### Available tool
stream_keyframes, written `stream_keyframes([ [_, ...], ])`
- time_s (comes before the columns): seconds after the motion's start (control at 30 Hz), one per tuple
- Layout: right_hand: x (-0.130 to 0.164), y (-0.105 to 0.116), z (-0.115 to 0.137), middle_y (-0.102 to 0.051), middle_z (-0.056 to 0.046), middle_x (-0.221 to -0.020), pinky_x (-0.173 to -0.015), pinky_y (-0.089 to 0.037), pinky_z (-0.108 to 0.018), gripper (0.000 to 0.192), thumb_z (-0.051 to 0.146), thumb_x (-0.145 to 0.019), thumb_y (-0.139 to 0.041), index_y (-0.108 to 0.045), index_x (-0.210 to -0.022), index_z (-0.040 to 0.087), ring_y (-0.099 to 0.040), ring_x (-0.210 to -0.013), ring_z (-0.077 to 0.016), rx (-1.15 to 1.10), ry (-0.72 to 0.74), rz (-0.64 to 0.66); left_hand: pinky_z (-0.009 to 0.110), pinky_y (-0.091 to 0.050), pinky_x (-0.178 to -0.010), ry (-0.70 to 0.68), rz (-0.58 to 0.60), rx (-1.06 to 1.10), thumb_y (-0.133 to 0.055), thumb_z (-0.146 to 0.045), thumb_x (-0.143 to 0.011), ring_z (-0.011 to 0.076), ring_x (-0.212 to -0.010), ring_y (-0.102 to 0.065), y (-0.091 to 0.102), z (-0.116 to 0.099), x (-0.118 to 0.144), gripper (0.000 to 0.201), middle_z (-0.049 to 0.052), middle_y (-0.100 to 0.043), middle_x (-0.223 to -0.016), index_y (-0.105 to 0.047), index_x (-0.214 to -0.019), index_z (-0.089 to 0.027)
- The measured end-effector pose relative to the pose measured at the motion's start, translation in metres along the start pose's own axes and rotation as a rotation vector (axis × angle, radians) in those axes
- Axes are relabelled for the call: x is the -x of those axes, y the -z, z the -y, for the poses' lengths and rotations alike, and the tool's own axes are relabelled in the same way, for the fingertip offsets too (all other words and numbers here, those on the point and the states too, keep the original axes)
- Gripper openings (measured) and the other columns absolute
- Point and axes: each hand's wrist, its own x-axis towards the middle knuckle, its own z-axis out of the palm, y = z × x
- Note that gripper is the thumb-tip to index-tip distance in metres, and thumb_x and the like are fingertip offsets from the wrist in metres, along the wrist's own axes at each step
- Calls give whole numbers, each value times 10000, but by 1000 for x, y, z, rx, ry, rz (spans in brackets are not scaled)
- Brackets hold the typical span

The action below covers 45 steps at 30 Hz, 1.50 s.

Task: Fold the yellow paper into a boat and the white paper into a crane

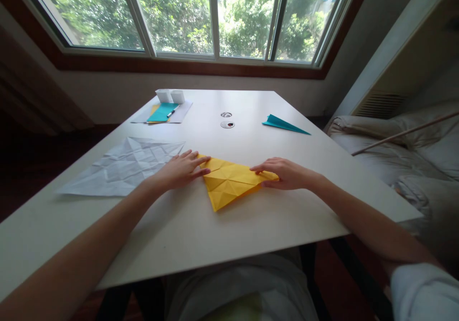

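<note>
Head camera, and the creased yellow paper (229,180) lies on the desk (179,237), left hand (182,169) spread at its left corner, right hand (285,173) pinching the right corner! Good technique here: anchor lightly left, guide the right evenly, follow the creases.

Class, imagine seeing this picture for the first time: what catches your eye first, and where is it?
The bright yellow paper, creased and folded, stands out first, on the white table with the left hand and right hand touching it. Next comes the folded teal paper, farther back on the right.
</note>
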Motion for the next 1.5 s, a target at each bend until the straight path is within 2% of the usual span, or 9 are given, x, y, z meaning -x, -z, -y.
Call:
stream_keyframes([
  [0.2,1,-2,1,-689,-20,-900,-750,-483,-249,359,282,-888,-414,-497,-1230,213,-631,-770,-118,-108,-154,-216,390,-336,-967,1,8,84,-152,-593,-884,285,-1209,-414,1,-1,-2,631,107,-479,-1302,-337,-1387,-260],
  [0.43,-5,-8,-2,-634,10,-708,-597,-493,-253,535,330,-819,-479,-353,-1321,194,-608,-619,-137,-228,-438,-481,380,-290,-1028,41,-64,193,-155,-666,-843,281,-1271,-377,-1,-5,1,825,172,-397,-1392,-137,-1440,-96],
  [0.63,-6,-12,-9,-618,10,-670,-571,-480,-274,611,325,-805,-465,-270,-1363,169,-600,-583,-162,-210,-597,-472,400,-272,-1041,153,-23,87,-320,-714,-773,304,-1325,-287,-4,-13,3,962,189,-260,-1463,-66,-1443,-73],
  [0.73,-5,-15,-18,-655,-34,-811,-644,-492,-322,639,312,-787,-497,-274,-1371,183,-621,-704,-200,-82,-643,-395,408,-257,-1047,166,36,63,-330,-704,-771,302,-1338,-259,-5,-13,3,923,173,-244,-1474,-140,-1435,-91],
  [0.87,-2,-20,-31,-544,-115,-1224,-921,-417,-423,551,282,-769,-543,-433,-1304,209,-510,-1104,-271,118,-526,-335,439,-242,-1050,140,60,29,-288,-683,-802,309,-1338,-250,-5,-10,2,819,159,-273,-1465,-254,-1411,-136],
  [0.97,-1,-23,-36,-394,-105,-1393,-1012,-333,-458,416,279,-797,-536,-558,-1210,236,-377,-1250,-294,213,-390,-249,467,-252,-1037,127,73,10,-276,-659,-825,323,-1340,-240,-5,-7,2,740,144,-289,-1459,-290,-1405,-200],
  [1.17,1,-22,-37,-579,-72,-1236,-1009,-335,-449,406,404,-852,-483,-571,-1211,234,-433,-1218,-278,183,-265,-63,474,-301,-1002,64,-58,-36,-335,-485,-880,329,-1303,-308,0,-8,3,503,127,-352,-1422,-446,-1316,-260],
  [1.33,1,-14,-26,-645,-108,-1052,-948,-357,-444,500,537,-774,-554,-625,-1143,206,-523,-1068,-290,233,-233,-76,456,-349,-979,-69,-116,5,-348,-485,-875,317,-1229,-412,6,-23,7,444,116,-428,-1366,-583,-1175,-256],
  [1.5,-2,-12,-14,-649,-100,-966,-866,-404,-391,488,546,-751,-583,-650,-1099,211,-562,-933,-251,196,-195,-52,482,-371,-951,-75,-114,73,-431,-508,-823,356,-1192,-443,4,-29,9,470,140,-381,-1397,-588,-1177,-242],
])
